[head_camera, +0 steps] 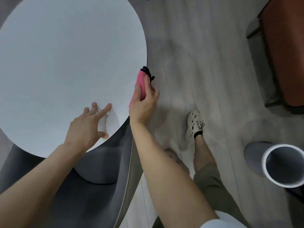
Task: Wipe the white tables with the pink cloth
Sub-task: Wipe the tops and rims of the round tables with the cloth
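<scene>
A round white table fills the upper left of the head view. My left hand rests on its near edge with fingers spread and straight. My right hand grips a folded pink cloth with a black trim at its far end. The cloth sits at the table's right rim, partly over the floor. My thumb lies on the cloth's left side and my fingers curl round its right side.
A grey upholstered chair stands under the table's near edge. A grey cylindrical bin with a white rim is at the lower right. A brown and grey seat stands at the upper right. My feet are on the pale plank floor.
</scene>
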